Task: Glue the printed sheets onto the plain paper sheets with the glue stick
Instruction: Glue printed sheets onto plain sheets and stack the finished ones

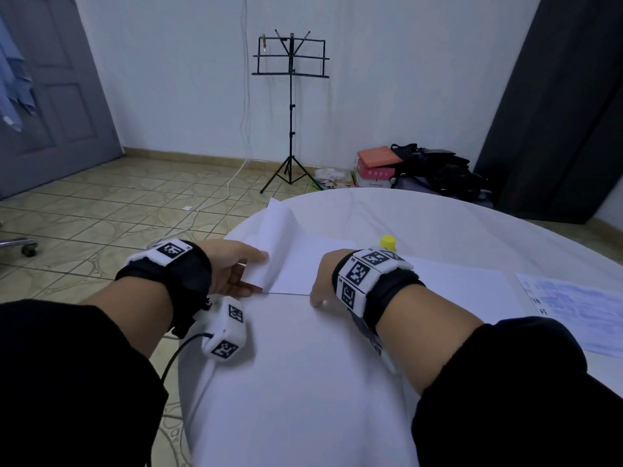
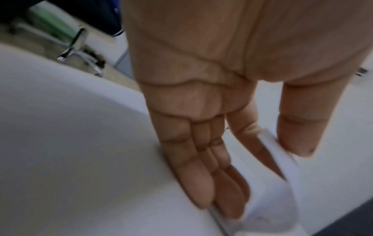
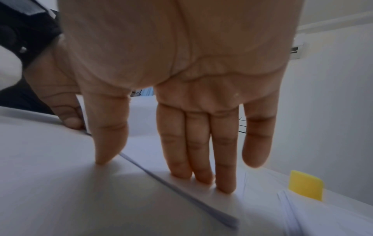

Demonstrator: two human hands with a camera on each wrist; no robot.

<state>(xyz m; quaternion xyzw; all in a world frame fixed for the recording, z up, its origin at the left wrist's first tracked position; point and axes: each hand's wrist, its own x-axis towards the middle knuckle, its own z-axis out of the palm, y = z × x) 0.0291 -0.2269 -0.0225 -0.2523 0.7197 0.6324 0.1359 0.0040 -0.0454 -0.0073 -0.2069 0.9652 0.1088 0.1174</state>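
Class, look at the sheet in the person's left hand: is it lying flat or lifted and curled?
Lifted and curled. The left hand pinches the sheet, which arches up off the table.

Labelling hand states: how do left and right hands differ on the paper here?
The left hand pinches a lifted sheet between thumb and fingers, curling it up; the right hand presses a flat stack with straight fingers. The left hand sits at the table edge, the right further in, near the glue stick. Both wear marker wristbands.
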